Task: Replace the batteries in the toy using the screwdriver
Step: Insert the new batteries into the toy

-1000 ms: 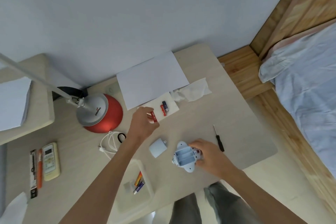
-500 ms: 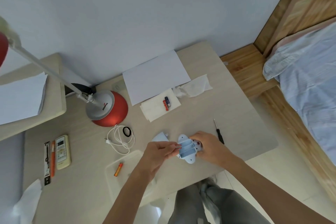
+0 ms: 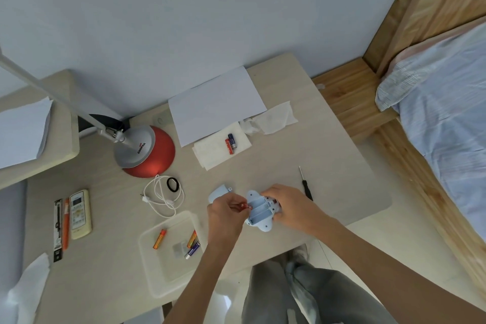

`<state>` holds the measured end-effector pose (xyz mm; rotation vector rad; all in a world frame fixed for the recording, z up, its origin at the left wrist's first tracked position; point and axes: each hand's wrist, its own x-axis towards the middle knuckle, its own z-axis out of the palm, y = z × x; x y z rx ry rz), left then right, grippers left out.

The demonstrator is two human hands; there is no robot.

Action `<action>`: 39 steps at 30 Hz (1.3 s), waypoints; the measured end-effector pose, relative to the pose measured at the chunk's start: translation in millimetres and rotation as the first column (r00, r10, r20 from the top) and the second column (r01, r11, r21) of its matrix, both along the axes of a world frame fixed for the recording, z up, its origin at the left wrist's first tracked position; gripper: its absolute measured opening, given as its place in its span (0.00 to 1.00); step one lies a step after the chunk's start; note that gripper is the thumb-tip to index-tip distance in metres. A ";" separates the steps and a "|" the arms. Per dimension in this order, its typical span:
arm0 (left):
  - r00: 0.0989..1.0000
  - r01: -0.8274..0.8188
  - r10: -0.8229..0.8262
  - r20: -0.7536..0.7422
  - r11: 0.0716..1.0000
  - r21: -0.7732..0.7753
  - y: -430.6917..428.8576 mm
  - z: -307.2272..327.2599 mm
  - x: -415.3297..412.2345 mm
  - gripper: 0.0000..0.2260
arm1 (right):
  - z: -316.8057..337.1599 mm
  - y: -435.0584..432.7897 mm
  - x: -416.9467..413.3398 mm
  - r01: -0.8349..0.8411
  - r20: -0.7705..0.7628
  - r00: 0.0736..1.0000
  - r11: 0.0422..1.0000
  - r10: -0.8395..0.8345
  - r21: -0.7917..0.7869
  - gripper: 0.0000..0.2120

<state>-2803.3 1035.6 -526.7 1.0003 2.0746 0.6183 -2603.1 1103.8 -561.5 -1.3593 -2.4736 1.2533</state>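
The head camera looks down on the toy [image 3: 259,214], which sits on the table [image 3: 328,166] near its front edge, belly up with the battery bay open. The right hand [image 3: 292,208] grips it from three o'clock, fingers curled round its body, most likely to keep the bay steady and facing up. The left hand [image 3: 226,214] comes in from nine o'clock, pinching a red battery [image 3: 243,207] with its tip at the bay's rim. Whether it already touches a contact I cannot tell, as the detail is too small.

The toy is pale blue and rounded, with stubby lobes, and its bay shows ribbed, empty slots. The cover [image 3: 218,193] lies just beside it at ten o'clock and the screwdriver [image 3: 306,184] at one o'clock, both within reach for closing up. Two more batteries [image 3: 231,142] wait on a napkin [image 3: 210,152] at twelve o'clock. The tray [image 3: 147,258] at eight o'clock holds others, probably the spent ones.
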 end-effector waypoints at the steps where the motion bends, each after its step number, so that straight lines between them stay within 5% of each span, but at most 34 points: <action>1: 1.000 0.013 -0.013 -0.020 1.000 0.002 0.7 -1.4 2.1 0.07 | -0.9 -0.2 -0.1 0.000 -0.003 1.000 1.000 0.000 0.003 0.24; 11: 0.932 0.297 -0.273 -0.239 0.952 0.070 4.7 -10.3 14.4 0.09 | -3.3 -1.3 0.2 0.015 -0.004 1.000 1.000 -0.014 0.011 0.25; 21: 0.909 0.360 -0.325 -0.263 0.928 0.095 9.5 -17.9 10.1 0.11 | -4.3 -1.7 1.0 0.021 -0.023 1.000 1.000 -0.021 -0.009 0.27; 27: 0.968 0.239 -0.235 -0.087 0.970 0.040 15.9 -22.2 0.0 0.18 | -3.9 -1.0 1.2 0.021 -0.024 0.999 1.000 -0.021 -0.009 0.26; 39: 0.986 0.109 -0.112 0.120 0.993 0.036 31.3 -39.8 -0.9 0.13 | -3.0 0.9 1.6 0.021 -0.015 1.000 1.000 -0.021 -0.019 0.25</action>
